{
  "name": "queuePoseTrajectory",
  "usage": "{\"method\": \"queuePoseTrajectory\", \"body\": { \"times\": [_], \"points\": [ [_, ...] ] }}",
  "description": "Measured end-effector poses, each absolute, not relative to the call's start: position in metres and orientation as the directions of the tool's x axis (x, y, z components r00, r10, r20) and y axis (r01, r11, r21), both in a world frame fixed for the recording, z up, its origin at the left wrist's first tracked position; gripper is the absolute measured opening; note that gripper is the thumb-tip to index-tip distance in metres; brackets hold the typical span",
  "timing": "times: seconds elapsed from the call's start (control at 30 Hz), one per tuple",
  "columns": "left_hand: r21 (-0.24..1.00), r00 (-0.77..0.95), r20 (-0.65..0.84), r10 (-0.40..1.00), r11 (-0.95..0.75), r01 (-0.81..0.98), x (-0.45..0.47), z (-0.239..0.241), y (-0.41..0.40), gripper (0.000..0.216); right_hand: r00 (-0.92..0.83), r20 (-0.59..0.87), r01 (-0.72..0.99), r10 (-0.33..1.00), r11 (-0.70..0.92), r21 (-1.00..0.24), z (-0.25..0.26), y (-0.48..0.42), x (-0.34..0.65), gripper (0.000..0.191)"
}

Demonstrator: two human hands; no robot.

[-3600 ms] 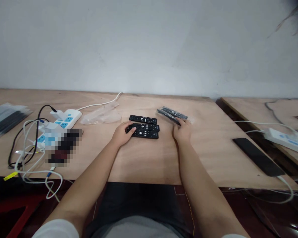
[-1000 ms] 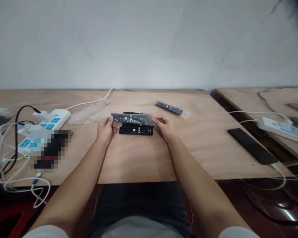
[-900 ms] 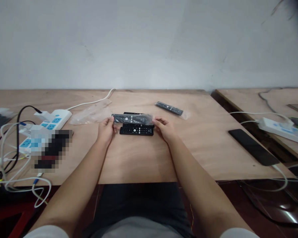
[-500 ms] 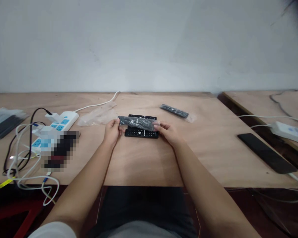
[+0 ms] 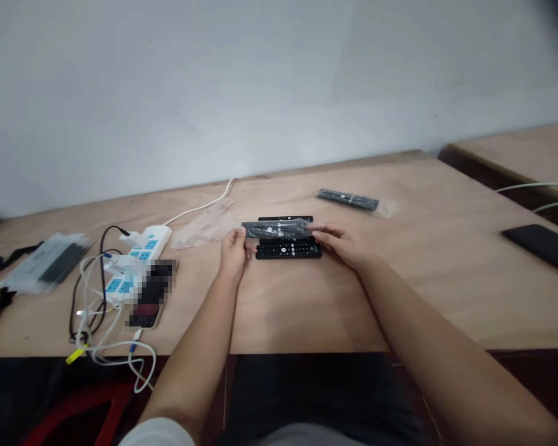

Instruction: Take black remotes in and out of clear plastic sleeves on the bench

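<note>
A black remote control in a clear plastic sleeve (image 5: 279,230) is held level between my two hands. My left hand (image 5: 235,251) grips its left end with thumb and fingers. At the other end, my right hand (image 5: 339,241) pinches the plastic and the remote's tip. Beneath it on the table lie bare black remotes, the nearest one (image 5: 288,250) showing its buttons; those behind are partly covered by the held one. Farther back to the right rests another plastic-wrapped remote (image 5: 347,199).
An empty clear plastic sleeve (image 5: 204,224) lies left of my hands. Beyond it are a white power strip (image 5: 160,238) with tangled cables, a phone (image 5: 155,297) with a blurred screen, and a stack of wrapped items (image 5: 49,263). A dark phone (image 5: 546,248) lies at the right.
My view has turned left and tilted, so the table things sit farther right. Both hands still hold the wrapped remote above the others; the right fingers have shifted slightly at its end.
</note>
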State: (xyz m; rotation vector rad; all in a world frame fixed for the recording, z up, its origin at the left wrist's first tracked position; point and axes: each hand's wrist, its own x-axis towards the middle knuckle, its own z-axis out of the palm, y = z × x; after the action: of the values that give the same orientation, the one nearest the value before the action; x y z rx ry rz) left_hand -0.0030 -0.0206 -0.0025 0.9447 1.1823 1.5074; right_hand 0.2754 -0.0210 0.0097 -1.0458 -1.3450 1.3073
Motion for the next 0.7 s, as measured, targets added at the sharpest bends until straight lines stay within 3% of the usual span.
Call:
{"method": "queuePoseTrajectory", "body": {
  "times": [0.2, 0.47, 0.7],
  "points": [
    [0.984, -0.202, 0.023, 0.979, -0.057, -0.167, -0.0028, -0.0015, -0.0229, 0.054, -0.240, 0.096, 0.032, 0.966, 0.107, -0.994, 0.0086, -0.0191, 0.2795, 0.035],
    [0.997, -0.266, 0.073, 0.961, -0.060, 0.058, -0.0055, -0.0010, -0.0268, 0.054, -0.121, 0.137, -0.019, 0.983, 0.136, -0.991, 0.0034, -0.0150, 0.2772, 0.034],
    [0.999, -0.295, 0.042, 0.955, -0.034, 0.032, -0.0074, 0.0031, -0.0300, 0.045, -0.154, 0.079, 0.004, 0.985, 0.080, -0.997, 0.0035, -0.0148, 0.2812, 0.041]
  ]
}}
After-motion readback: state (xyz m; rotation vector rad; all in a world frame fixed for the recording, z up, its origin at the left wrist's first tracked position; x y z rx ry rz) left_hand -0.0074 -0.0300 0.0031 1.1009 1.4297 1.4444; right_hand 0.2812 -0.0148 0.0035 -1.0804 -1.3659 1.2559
